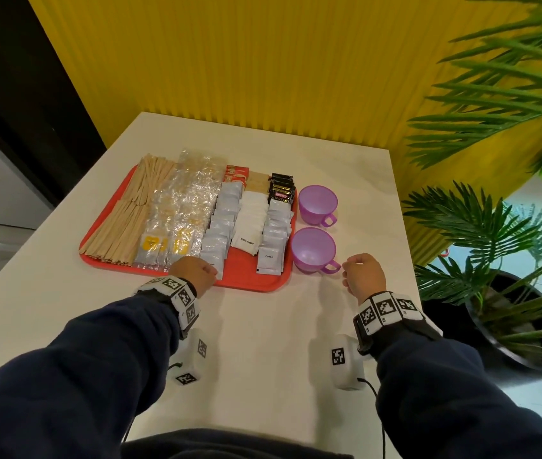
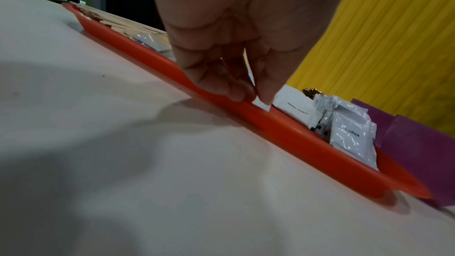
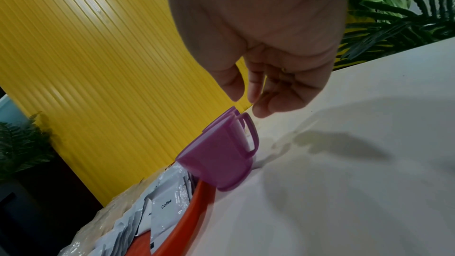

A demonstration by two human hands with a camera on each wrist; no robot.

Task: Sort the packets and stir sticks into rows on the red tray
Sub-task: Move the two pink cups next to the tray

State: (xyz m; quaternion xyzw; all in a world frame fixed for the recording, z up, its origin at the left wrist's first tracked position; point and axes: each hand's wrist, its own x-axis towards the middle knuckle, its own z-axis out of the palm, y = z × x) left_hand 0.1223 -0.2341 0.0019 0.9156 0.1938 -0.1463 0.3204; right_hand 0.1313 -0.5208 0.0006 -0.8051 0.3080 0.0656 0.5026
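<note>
Hands at the near rim of the filled red tray [image 1: 249, 282]

Left hand [image 1: 193, 271] pinches a white packet [image 2: 261, 102] over the rim; right hand [image 1: 364, 274], loosely curled and empty, hovers beside the near purple cup [image 1: 312, 250] above bare surface [image 1: 263, 342].

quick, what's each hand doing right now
Left hand: pinches a white packet at the near rim of the red tray.
Right hand: loosely curled, holds nothing, just above the near purple cup.
</note>
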